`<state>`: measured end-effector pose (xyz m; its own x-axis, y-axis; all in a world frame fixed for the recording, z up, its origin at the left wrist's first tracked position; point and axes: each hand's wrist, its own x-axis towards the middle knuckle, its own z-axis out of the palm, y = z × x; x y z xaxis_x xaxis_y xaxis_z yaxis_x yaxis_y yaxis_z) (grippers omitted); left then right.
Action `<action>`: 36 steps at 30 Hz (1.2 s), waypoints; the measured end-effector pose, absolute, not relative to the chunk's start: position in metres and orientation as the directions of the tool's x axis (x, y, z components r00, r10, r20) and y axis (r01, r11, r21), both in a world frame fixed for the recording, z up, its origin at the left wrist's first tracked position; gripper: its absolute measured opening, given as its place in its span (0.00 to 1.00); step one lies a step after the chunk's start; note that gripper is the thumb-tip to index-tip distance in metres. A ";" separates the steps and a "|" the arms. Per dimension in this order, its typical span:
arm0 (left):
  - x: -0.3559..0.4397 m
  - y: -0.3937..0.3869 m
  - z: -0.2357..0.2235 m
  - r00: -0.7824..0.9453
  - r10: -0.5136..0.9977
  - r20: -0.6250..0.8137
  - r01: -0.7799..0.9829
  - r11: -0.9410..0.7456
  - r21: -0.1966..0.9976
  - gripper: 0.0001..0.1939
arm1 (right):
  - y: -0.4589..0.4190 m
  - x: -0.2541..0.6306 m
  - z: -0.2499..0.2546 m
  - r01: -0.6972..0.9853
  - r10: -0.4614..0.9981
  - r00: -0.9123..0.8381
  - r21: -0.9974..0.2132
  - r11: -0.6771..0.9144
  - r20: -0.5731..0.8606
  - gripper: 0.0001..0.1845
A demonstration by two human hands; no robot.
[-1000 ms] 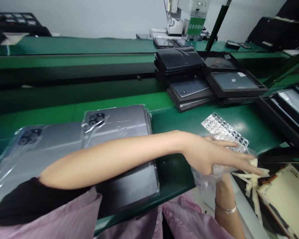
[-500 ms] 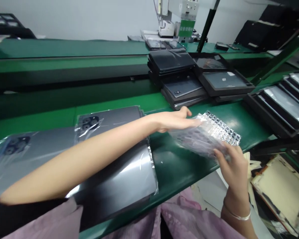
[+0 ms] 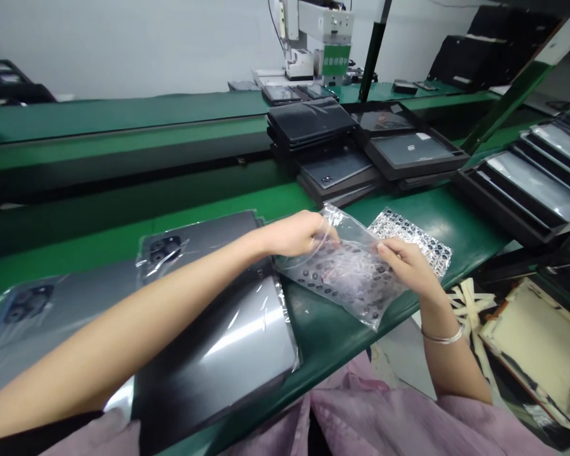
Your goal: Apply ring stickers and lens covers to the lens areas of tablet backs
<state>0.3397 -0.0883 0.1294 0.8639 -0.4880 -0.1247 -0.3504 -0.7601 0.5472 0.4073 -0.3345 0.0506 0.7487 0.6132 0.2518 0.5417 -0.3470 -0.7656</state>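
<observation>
A clear plastic bag (image 3: pixel 346 278) with rows of small dark ring-shaped parts showing through it is held above the green bench top. My left hand (image 3: pixel 308 233) is at the bag's upper left, its curled fingers within the loose mouth; what they pinch is hidden by the wrinkled film. My right hand (image 3: pixel 406 263) grips the bag's right edge between thumb and fingers. Just behind the right hand, a silvery sheet with rows of dark rings (image 3: pixel 411 235) lies on the bench. Under my left forearm are film-wrapped grey tablet back covers (image 3: pixel 237 316) with camera cutouts.
Stacked dark tablets (image 3: pixel 313 123) and black trays (image 3: pixel 411 155) stand behind the hands. More trays with film-covered panels (image 3: pixel 527 183) are at the right. A machine with a green sign (image 3: pixel 336 60) stands on the back shelf. A cream-coloured panel (image 3: pixel 532 345) sits below the bench's right edge.
My left hand has curled in at the bag's mouth, which now stands wider. The bag has shifted left and come toward me, uncovering more of the silvery sheet. My right hand has moved up and left.
</observation>
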 end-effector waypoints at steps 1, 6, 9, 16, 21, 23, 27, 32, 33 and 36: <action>0.341 -0.091 0.122 0.869 -0.482 -0.115 -0.388 -0.806 0.447 0.14 | -0.334 0.408 0.046 0.545 0.610 0.749 -0.766 -0.341 0.261 0.18; 0.340 -0.107 0.091 0.895 -0.436 -0.100 -0.405 -0.885 0.231 0.19 | -0.332 0.409 0.030 0.508 0.549 0.787 -0.801 -0.315 0.283 0.20; 0.341 -0.115 0.077 0.936 -0.349 -0.054 -0.330 -0.920 0.212 0.26 | -0.330 0.409 0.027 0.480 0.526 0.805 -0.823 -0.304 0.275 0.20; 0.347 -0.116 0.077 0.960 -0.278 0.039 -0.273 -0.891 0.363 0.12 | -0.335 0.414 0.025 0.431 0.504 0.828 -0.855 -0.289 0.247 0.20; 0.345 -0.102 0.104 0.964 -0.093 0.250 -0.219 -0.814 0.538 0.03 | -0.344 0.419 0.014 0.392 0.442 0.862 -0.880 -0.269 0.249 0.19; 0.346 -0.096 0.107 0.967 -0.024 0.253 -0.179 -0.771 0.611 0.02 | -0.343 0.419 0.011 0.388 0.432 0.865 -0.885 -0.258 0.254 0.18; 0.346 -0.089 0.099 0.990 -0.025 0.138 -0.120 -0.665 0.737 0.08 | -0.339 0.416 0.011 0.391 0.447 0.857 -0.888 -0.241 0.256 0.17; 0.345 -0.089 0.089 0.962 -0.163 0.219 -0.249 -0.856 0.453 0.12 | -0.334 0.410 0.011 0.386 0.456 0.854 -0.894 -0.229 0.252 0.17; 0.345 -0.090 0.088 0.952 -0.187 0.243 -0.270 -0.887 0.374 0.09 | -0.334 0.409 0.011 0.382 0.461 0.853 -0.896 -0.227 0.247 0.18; 0.343 -0.093 0.089 0.924 -0.274 0.266 -0.342 -0.905 0.253 0.12 | -0.335 0.408 0.011 0.373 0.474 0.849 -0.900 -0.225 0.233 0.18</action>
